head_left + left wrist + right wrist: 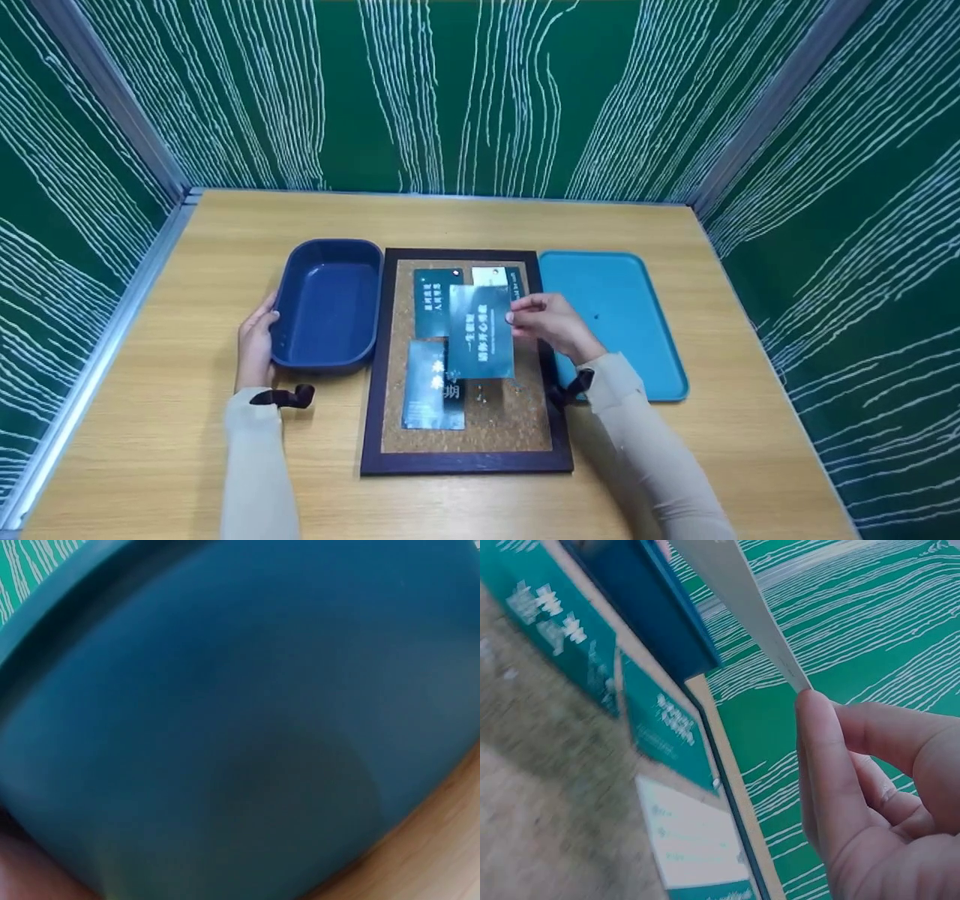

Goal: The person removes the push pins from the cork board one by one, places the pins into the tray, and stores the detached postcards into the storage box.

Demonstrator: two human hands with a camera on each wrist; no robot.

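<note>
In the head view my right hand pinches a dark green card with white lettering by its right edge, thumb against fingers. The card is held above a cork board in a dark frame, hiding part of what lies there. The right wrist view shows the card nearly edge-on between thumb and fingertips. On the cork are a green card at upper left, another card at lower left and a white-and-green card at upper right. My left hand grips the left side of a dark blue basin.
Right of the board lies a turquoise tray with a small dark speck on it. Small shiny bits lie on the lower right cork. Green panels with white lines enclose the wooden table at back and sides.
</note>
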